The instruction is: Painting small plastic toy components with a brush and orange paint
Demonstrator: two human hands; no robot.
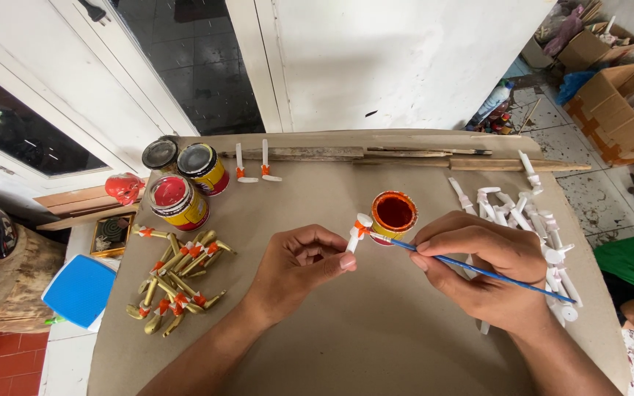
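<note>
We note the white wooden piece [359, 229] with its orange band, upright but tilted, pinched in the left hand [299, 268] grip over the worktop [376, 330]. From its right, the right hand [489, 268], clamped on the blue paintbrush [478, 270], touches bristles to the band.

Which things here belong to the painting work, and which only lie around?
In use: left hand holding white piece; right hand holding blue paintbrush; open orange paint tin; unpainted white pieces.

Lying about: gold pieces; closed tins; cardboard boxes; blue lid.
</note>
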